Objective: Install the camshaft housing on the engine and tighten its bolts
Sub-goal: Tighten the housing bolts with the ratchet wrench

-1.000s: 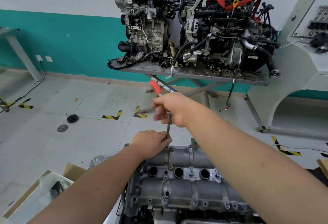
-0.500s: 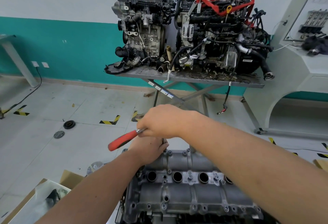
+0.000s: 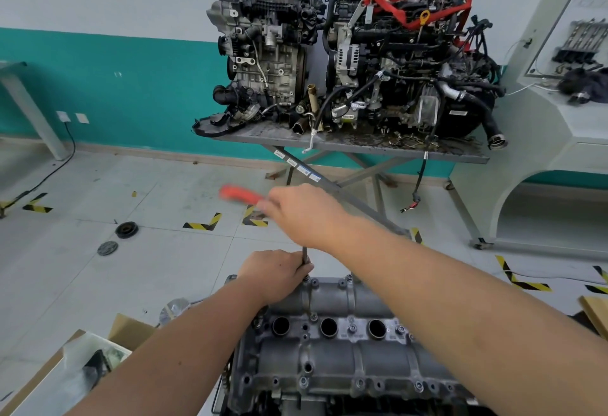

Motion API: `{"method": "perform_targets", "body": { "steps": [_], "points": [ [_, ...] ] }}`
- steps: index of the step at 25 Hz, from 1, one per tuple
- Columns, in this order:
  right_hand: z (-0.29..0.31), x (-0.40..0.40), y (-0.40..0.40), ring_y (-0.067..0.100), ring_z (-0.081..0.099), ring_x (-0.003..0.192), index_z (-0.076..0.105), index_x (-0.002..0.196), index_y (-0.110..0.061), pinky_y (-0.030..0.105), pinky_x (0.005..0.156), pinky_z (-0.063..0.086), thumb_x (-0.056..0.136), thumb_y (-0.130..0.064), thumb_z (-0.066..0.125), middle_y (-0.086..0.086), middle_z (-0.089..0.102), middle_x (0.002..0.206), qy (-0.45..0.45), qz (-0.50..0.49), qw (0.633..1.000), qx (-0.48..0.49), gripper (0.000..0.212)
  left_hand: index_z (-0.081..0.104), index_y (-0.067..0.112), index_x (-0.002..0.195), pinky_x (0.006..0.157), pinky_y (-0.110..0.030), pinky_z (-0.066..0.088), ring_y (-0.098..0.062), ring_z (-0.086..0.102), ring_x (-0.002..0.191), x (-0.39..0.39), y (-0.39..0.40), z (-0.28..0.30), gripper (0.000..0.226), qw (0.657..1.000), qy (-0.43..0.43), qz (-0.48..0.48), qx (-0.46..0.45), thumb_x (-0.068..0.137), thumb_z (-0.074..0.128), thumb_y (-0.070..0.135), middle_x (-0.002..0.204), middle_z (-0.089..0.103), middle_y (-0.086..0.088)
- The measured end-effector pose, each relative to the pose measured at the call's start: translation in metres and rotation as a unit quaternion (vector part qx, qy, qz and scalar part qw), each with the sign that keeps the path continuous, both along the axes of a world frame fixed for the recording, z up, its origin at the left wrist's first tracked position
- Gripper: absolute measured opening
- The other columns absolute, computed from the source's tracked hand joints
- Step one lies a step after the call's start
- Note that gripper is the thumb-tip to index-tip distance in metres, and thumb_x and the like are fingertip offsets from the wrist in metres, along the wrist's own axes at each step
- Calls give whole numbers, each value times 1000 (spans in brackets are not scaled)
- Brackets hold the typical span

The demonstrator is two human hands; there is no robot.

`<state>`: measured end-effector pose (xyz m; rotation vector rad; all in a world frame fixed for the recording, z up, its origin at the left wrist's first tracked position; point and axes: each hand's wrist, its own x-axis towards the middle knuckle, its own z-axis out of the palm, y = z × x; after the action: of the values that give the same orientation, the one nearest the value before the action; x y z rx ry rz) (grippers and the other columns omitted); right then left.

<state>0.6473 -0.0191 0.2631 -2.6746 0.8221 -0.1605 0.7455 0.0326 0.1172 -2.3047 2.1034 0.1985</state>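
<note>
The grey camshaft housing (image 3: 332, 353) lies on top of the engine at the bottom centre, with three round holes and several bolts along its edges. My right hand (image 3: 302, 214) grips a ratchet wrench with a red handle (image 3: 238, 194), which points left and is blurred. A thin steel extension bar (image 3: 305, 256) runs down from it to a bolt at the housing's far left corner. My left hand (image 3: 274, 269) holds the lower end of that bar just above the bolt.
A steel table (image 3: 348, 145) with two other engines stands against the teal wall ahead. Two round black parts (image 3: 126, 229) lie on the tiled floor at left. An open cardboard box (image 3: 75, 363) sits at the lower left. A white display stand (image 3: 556, 126) is at right.
The red handle swung from upper left down to the lower left, then back up to point left. My left hand stayed on the extension bar.
</note>
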Motion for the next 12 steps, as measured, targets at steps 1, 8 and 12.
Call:
{"method": "perform_targets", "body": {
  "steps": [1,8,12],
  "points": [
    [2,-3,-1,18,52,64,44,88,-25,35,56,40,104,-54,33,-6,49,69,75,98,986,-109,35,57,26,105,67,-37,47,-24,63,84,0,-1,1,45,1000,-7,-6,-3,104,23,54,95,69,0],
    [-1,8,3,22,68,62,60,104,-8,38,64,58,106,-35,42,7,71,79,-105,-139,968,179,33,54,30,101,64,-35,45,-21,58,74,-1,0,-1,42,1000,4,0,-11,102,23,59,89,67,2],
    [0,16,0,24,65,67,59,110,-7,33,57,51,106,-30,41,11,70,89,-110,-239,953,151,29,40,31,84,63,-35,42,-22,62,78,0,2,-2,37,999,32,7,-21,102,23,58,86,66,2]
  ]
}}
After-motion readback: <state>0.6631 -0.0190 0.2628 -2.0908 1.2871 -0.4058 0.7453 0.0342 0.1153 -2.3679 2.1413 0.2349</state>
